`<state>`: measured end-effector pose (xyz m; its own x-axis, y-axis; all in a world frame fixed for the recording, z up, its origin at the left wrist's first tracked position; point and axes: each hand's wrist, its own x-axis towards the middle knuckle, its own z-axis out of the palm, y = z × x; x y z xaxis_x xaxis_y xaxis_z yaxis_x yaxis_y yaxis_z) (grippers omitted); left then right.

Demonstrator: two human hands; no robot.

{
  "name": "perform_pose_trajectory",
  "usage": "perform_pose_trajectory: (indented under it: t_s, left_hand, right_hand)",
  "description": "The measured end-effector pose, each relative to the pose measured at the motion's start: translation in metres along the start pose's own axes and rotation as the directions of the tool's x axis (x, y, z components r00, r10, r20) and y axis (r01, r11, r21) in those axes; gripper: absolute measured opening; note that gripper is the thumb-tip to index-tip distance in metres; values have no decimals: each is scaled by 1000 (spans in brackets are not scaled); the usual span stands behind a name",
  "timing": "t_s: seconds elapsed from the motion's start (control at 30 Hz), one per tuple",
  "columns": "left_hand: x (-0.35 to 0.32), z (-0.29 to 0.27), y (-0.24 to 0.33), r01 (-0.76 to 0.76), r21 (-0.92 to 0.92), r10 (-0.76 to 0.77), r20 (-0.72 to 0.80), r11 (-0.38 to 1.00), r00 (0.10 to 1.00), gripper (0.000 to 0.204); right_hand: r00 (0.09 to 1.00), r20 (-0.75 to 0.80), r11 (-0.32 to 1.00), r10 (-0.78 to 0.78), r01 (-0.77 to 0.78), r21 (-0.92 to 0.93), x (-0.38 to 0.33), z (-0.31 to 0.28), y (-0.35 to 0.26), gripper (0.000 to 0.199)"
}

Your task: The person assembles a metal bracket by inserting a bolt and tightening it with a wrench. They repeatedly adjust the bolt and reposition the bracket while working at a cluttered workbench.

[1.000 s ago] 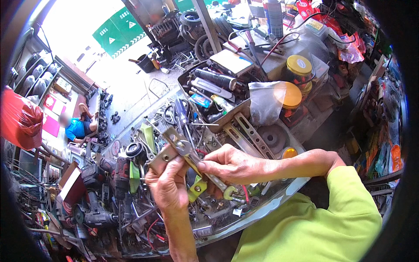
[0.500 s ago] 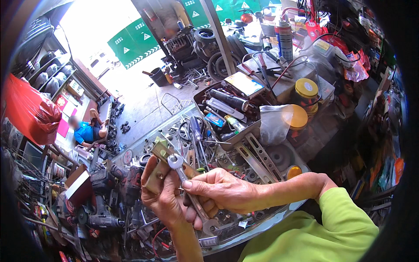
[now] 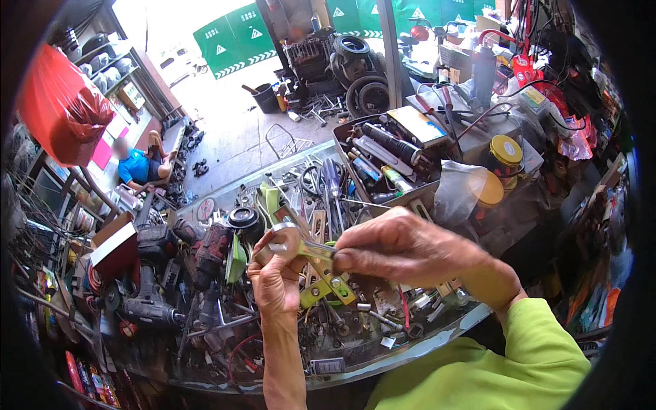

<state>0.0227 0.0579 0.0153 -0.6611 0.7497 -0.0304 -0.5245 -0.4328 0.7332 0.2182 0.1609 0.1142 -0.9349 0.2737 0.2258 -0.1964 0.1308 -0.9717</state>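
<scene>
Above the cluttered glass-topped bench, my left hand [image 3: 275,283] is closed round a gold-coloured metal bracket [image 3: 321,290], a long tilted piece with bolts on its lower crosspiece. A round, flat metal part [image 3: 279,244] shows at the top of that hand; whether it belongs to the bracket I cannot tell. My right hand [image 3: 403,249] pinches the near end of a wrench [image 3: 318,250] between thumb and fingers. The wrench lies almost level, its far end at the round part. Motion smears the right hand, and its fingers hide the wrench's near end.
Loose tools, bolts and a screwdriver [image 3: 333,181] cover the bench. Cordless drills [image 3: 154,304] lie at left. Behind stands a metal tool box [image 3: 383,154], with yellow-lidded jars [image 3: 506,150] to its right. A red bag [image 3: 65,102] hangs at far left; a person [image 3: 140,164] sits beyond.
My right hand has moved right and up, swinging the wrench from steep to nearly level. The bracket has turned in my left hand, showing its bolted crosspiece. The whole view has shifted too.
</scene>
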Motion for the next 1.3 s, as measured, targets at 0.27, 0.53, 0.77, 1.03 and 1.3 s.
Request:
perform_pose_trajectory:
  t_s: [0.27,0.53,0.77,1.03,1.3]
  left_hand:
    - [-9,17,-2,13,98,-28,153,995,988,39]
    - [-16,21,-7,25,187,-70,239,982,968,39]
    - [-15,19,-11,36,161,-75,244,986,967,39]
    - [-17,27,-19,4,141,-27,160,990,987,35]
    - [-21,28,-14,-18,88,3,165,996,986,35]
  right_hand:
    - [985,-23,815,172,-155,-558,7,-60,11,37]
    - [983,-1,708,181,-131,-694,4,-67,4,32]
    - [989,-35,562,145,-112,-819,0,-66,13,34]
    - [943,62,915,326,-298,-272,-15,-28,72,46]
    - [958,-10,943,287,-281,177,-33,15,57,38]
